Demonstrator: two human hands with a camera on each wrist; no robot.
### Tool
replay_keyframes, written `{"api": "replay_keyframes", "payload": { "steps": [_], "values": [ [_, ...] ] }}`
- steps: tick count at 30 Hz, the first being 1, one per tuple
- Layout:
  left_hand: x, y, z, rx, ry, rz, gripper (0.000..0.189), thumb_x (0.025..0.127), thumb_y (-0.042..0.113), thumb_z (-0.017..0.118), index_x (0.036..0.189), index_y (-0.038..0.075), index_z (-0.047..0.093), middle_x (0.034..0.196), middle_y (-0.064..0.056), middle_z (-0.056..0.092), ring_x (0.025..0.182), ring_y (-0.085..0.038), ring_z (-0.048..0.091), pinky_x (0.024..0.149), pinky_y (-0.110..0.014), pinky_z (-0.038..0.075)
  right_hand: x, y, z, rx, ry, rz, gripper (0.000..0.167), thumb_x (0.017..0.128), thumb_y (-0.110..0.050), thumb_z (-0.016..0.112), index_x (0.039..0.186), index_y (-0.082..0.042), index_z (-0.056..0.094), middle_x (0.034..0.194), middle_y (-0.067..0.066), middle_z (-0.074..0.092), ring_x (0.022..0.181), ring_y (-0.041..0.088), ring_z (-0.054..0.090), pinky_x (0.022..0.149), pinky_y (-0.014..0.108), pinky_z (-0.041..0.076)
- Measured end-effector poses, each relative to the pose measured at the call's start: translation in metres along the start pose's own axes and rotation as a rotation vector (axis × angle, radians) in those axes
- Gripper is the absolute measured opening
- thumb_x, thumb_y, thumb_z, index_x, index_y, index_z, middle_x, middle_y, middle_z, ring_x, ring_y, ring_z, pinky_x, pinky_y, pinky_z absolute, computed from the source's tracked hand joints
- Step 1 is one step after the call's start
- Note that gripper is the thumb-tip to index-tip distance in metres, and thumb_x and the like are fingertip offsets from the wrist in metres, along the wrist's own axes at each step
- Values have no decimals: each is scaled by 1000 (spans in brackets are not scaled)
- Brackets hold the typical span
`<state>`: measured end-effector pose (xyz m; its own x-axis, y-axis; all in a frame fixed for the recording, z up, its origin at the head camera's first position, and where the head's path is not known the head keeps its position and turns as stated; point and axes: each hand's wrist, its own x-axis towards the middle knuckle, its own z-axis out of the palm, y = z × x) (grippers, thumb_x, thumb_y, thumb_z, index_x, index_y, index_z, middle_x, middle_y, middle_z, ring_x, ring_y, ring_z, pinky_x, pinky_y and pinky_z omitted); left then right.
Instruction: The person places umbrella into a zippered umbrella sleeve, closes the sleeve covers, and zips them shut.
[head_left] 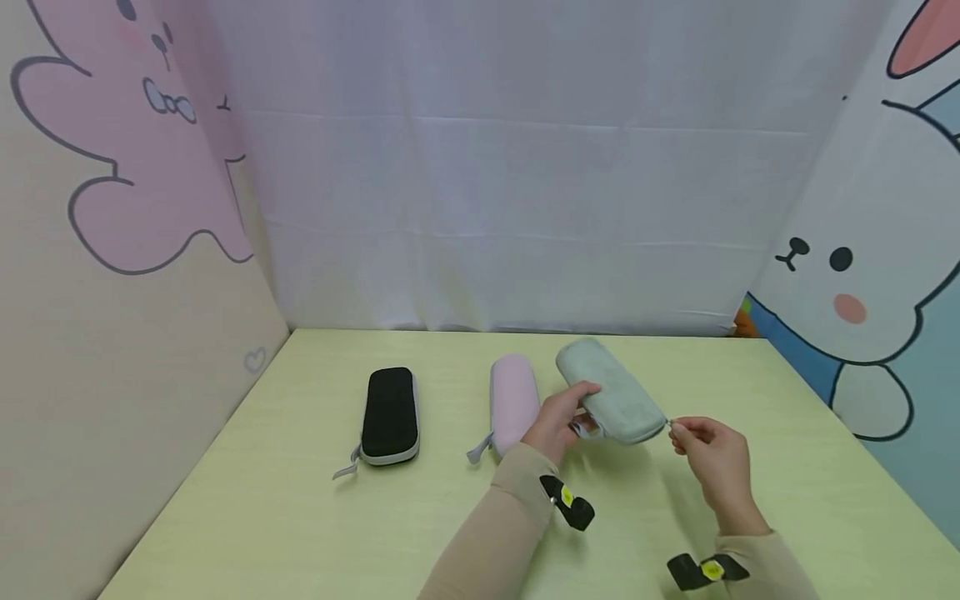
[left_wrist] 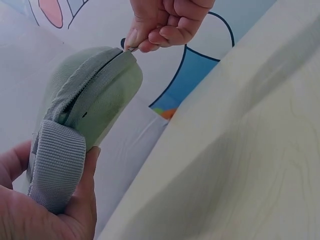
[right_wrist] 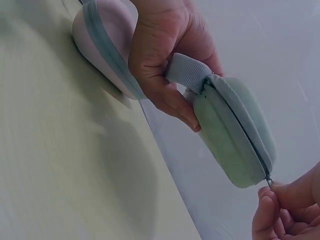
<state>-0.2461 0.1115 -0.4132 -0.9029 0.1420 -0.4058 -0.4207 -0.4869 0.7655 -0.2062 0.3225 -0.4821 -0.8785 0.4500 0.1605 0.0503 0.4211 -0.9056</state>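
Note:
A light green zippered pencil case (head_left: 611, 392) is held above the table, tilted, in my left hand (head_left: 557, 421). The left thumb and fingers grip it near the end with the grey strap loop (left_wrist: 57, 165). At the opposite corner my right hand (head_left: 712, 462) pinches the small metal zipper pull (right_wrist: 269, 182) between thumb and forefinger. Along the side the zipper (right_wrist: 240, 125) is parted from the strap end up to the slider, a narrow dark slit. What lies inside the case is hidden.
On the pale yellow table (head_left: 262, 500) lies a pink case (head_left: 513, 400) with a grey tab, just left of my left hand. Farther left lies a black case (head_left: 392, 412) with a grey edge and tab. A white curtain (head_left: 487, 208) hangs behind the table.

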Motion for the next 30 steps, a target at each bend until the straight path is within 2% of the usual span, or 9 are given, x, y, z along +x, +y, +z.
{"api": "replay_keyframes", "payload": {
  "steps": [3,10,17,23,27,30],
  "values": [
    [0,1,1,-21,-3,-2,42,72,11,75,107,-4,58,95,-15,61,79,-28,58,68,-31,49,-1,-1,1,3,3,-6,27,90,-27,63,100,-3,65,86,7,66,72,12,63,61,22,52],
    [2,-2,4,-60,59,24,28,70,11,75,92,-1,62,86,-10,61,66,-22,53,57,-26,44,-2,-2,7,-10,22,22,22,91,-24,62,99,-4,66,88,8,66,72,12,63,62,22,52],
    [3,-6,7,-175,48,45,30,73,5,73,97,-5,58,94,-13,60,79,-24,56,72,-32,47,-2,-3,9,7,44,19,21,90,-23,64,98,-4,66,84,4,67,69,11,63,59,20,51],
    [3,-7,9,-236,63,55,30,75,2,71,100,-7,56,97,-15,59,84,-28,58,77,-37,48,-22,-39,1,90,-32,19,20,88,-16,66,95,3,65,78,6,66,66,12,62,51,25,50],
    [2,-7,9,-255,71,48,33,75,1,70,102,-8,54,98,-16,59,87,-30,58,79,-38,49,-40,-67,0,102,-43,64,17,89,-13,64,94,3,64,76,1,65,67,11,62,54,25,51],
    [1,-7,10,-274,78,45,33,76,1,70,102,-8,53,99,-17,58,89,-30,57,81,-38,49,-53,-87,1,93,-33,64,15,89,-7,61,95,7,63,75,2,65,67,12,63,59,24,52]
  ]
}}
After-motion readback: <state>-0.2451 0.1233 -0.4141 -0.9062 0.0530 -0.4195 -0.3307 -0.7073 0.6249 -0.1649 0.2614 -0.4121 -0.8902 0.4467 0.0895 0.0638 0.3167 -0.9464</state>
